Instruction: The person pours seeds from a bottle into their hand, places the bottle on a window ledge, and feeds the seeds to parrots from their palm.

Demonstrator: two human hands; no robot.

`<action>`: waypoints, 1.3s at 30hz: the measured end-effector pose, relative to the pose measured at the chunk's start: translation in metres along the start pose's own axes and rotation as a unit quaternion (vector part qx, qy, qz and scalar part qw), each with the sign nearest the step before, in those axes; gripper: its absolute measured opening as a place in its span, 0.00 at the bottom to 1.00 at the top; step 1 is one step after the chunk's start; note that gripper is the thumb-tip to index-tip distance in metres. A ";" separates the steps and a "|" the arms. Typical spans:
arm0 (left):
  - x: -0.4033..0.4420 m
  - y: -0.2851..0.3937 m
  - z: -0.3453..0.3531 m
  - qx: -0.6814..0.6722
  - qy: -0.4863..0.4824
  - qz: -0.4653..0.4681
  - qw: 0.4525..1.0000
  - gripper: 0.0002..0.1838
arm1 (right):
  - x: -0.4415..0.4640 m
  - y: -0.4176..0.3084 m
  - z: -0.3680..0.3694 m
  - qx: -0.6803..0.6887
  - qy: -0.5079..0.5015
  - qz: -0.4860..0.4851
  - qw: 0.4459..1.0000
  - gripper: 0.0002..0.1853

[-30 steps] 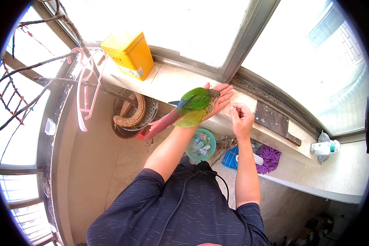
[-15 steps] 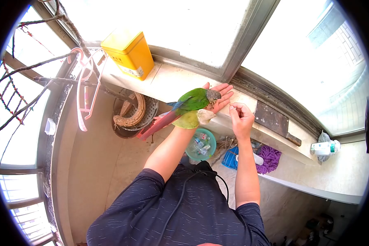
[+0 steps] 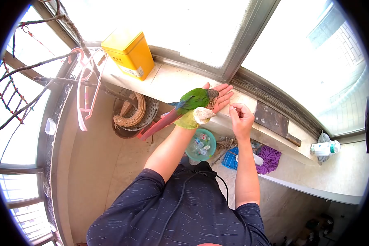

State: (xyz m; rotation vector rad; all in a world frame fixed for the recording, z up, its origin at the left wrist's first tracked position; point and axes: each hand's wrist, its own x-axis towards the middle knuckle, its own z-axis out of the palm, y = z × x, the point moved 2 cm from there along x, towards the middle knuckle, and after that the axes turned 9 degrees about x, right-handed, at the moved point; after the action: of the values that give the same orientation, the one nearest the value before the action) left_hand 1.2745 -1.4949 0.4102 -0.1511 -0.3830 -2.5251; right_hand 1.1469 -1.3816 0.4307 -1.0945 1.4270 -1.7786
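Note:
My left hand (image 3: pixel 222 99) is held palm up with the fingers stretched out flat. A green parrot (image 3: pixel 194 99) with a grey head and a long reddish tail stands over the palm, its beak down at some small brown bits (image 3: pixel 211 105). Against it, over my wrist, is a yellow-green shape with a whitish end, apparently a second bird (image 3: pixel 186 120). To the right, my right hand (image 3: pixel 242 119) is closed, thumb and forefinger pinched together near the left fingertips. Whatever the pinch holds, if anything, is too small to make out.
A yellow tin (image 3: pixel 131 55) stands on the window ledge. Bare branches (image 3: pixel 41 61) and a pink hanger (image 3: pixel 84 100) are at left. Below are a wicker ring (image 3: pixel 137 112), a teal basin (image 3: pixel 209 155) and a purple mop cloth (image 3: pixel 269 159). A bottle (image 3: pixel 324 147) sits at right.
The green parrot has dipped its head lower toward my palm. The whitish end of the second bird has shifted slightly left. Both my hands stay in place.

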 end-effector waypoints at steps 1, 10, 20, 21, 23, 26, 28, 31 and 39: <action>0.000 0.000 0.001 0.003 0.001 0.000 1.000 0.39 | 0.000 -0.001 0.000 0.000 0.000 -0.001 1.000 0.03; -0.001 0.001 0.004 0.001 0.004 0.001 1.000 0.39 | 0.000 -0.001 0.001 -0.010 0.001 -0.002 1.000 0.03; -0.001 0.001 0.002 -0.003 0.002 -0.001 1.000 0.39 | 0.000 0.000 0.001 -0.009 0.002 -0.007 1.000 0.03; -0.001 0.001 0.002 -0.005 0.004 -0.001 1.000 0.38 | 0.000 -0.001 0.001 -0.012 0.002 -0.007 1.000 0.03; 0.000 0.001 0.002 -0.011 0.008 0.000 1.000 0.38 | 0.000 -0.002 0.001 -0.018 0.001 -0.007 1.000 0.03; 0.000 0.001 0.002 -0.005 0.020 0.001 1.000 0.38 | 0.000 -0.001 0.001 -0.019 0.004 -0.006 1.000 0.03; 0.000 0.001 0.003 -0.009 0.022 0.000 1.000 0.38 | 0.000 -0.001 0.001 -0.017 0.004 -0.005 1.000 0.03; -0.001 0.001 0.003 -0.005 0.022 0.000 1.000 0.38 | 0.000 0.000 0.003 -0.010 0.012 -0.013 1.000 0.03; 0.000 0.000 0.001 0.004 0.019 0.005 1.000 0.38 | 0.000 -0.001 0.001 -0.014 0.003 -0.007 1.000 0.03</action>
State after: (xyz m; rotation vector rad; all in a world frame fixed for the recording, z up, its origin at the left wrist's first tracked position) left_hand 1.2750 -1.4947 0.4113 -0.1024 -0.3758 -2.5127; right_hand 1.1482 -1.3818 0.4315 -1.1168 1.4562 -1.7786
